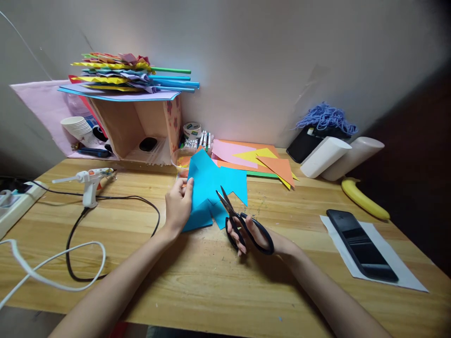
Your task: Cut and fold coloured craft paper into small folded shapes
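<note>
My left hand pinches the left edge of a sheet of blue paper, thumb on the front face and fingers behind. The sheet is tilted up off the table, with angular notches cut along its lower and right sides. More blue paper lies under it on the wood. In my right hand is a pair of black-handled scissors, fingers through the loops and blades slightly apart. Their tips point up and left, at the lower edge of the blue sheet; whether they touch it I cannot tell.
Behind lie pink, yellow and orange paper pieces and a clear plastic bowl. Left are a hot glue gun, looping cables and a cardboard box. Right are a phone, a banana and white rolls.
</note>
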`<state>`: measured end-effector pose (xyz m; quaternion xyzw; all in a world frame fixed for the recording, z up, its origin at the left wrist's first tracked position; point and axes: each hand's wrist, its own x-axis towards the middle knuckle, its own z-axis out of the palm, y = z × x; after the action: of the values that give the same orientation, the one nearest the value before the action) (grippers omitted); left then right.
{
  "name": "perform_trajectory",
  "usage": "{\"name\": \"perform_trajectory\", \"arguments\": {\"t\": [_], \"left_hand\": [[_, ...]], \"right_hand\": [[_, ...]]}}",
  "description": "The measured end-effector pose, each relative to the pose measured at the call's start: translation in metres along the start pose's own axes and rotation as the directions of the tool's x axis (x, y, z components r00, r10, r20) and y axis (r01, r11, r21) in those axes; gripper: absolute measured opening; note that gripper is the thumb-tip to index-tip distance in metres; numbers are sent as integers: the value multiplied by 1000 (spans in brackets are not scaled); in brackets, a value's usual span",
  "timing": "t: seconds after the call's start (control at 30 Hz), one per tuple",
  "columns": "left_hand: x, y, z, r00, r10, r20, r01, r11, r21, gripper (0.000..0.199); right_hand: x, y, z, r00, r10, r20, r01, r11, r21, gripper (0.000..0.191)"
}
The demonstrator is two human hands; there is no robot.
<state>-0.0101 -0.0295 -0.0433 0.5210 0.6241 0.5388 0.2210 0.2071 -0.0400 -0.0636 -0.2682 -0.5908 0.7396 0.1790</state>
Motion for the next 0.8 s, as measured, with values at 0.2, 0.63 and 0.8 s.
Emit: {"name": "perform_trajectory", "arguments": {"t": [0.2, 0.63, 0.8], "left_hand": [[-5, 2, 5, 996, 32, 85, -34, 999, 18, 28], [-6, 1, 6, 994, 7, 108, -6, 1000, -6, 28], [-6, 2, 5, 994, 14, 108, -15, 1000, 12, 28]], "right_hand": [[1, -3, 4, 1000, -12, -17, 11, 995, -96, 65], [2, 0, 2, 1000, -4, -27, 2, 996, -89, 65], [2, -4, 4, 1000, 5, -25, -7, 997, -76, 70]]}}
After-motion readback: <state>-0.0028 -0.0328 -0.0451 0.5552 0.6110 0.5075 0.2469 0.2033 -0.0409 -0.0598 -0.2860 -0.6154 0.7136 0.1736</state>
